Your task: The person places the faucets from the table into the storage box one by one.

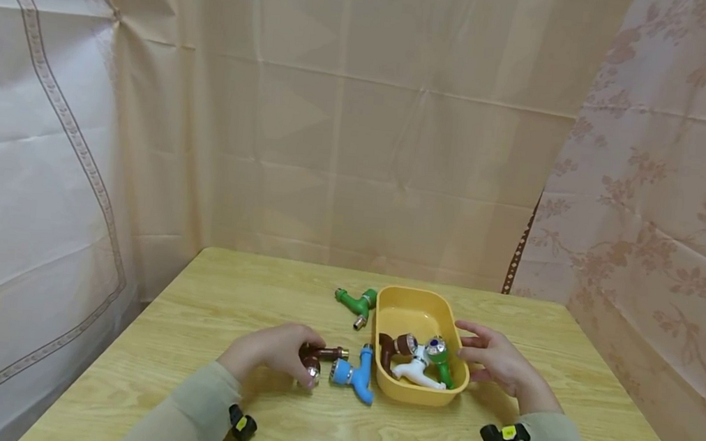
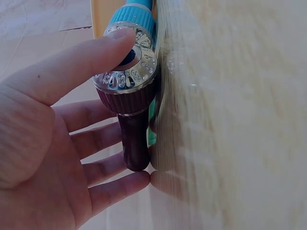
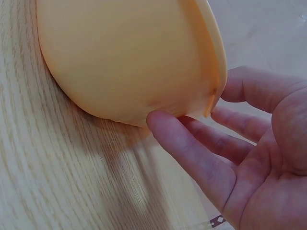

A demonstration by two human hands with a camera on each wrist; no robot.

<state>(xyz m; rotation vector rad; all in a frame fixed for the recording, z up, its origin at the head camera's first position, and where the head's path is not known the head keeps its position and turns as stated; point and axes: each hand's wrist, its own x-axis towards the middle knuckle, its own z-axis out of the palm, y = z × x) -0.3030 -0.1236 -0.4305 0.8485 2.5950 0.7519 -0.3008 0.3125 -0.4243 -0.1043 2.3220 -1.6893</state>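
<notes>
My left hand (image 1: pixel 275 348) holds a brown tap (image 1: pixel 332 353) at the table's middle. In the left wrist view the thumb lies on the tap's chrome knob (image 2: pixel 139 69), and the fingers reach behind its dark body (image 2: pixel 135 139). Just right of it lies a blue tap (image 1: pixel 363 377). My right hand (image 1: pixel 498 359) touches the right side of a yellow tub (image 1: pixel 416 395), its fingers fairly straight against the wall (image 3: pixel 124 62). Inside the tub's near half sit another brown tap (image 1: pixel 387 355), a white tap (image 1: pixel 416 373) and a green tap (image 1: pixel 444 368).
A second green tap (image 1: pixel 355 303) lies on the wooden table (image 1: pixel 247 281), beside the tub's far left side. Beige curtains (image 1: pixel 374 124) hang behind the table, and patterned cloth (image 1: pixel 667 227) hangs at the right.
</notes>
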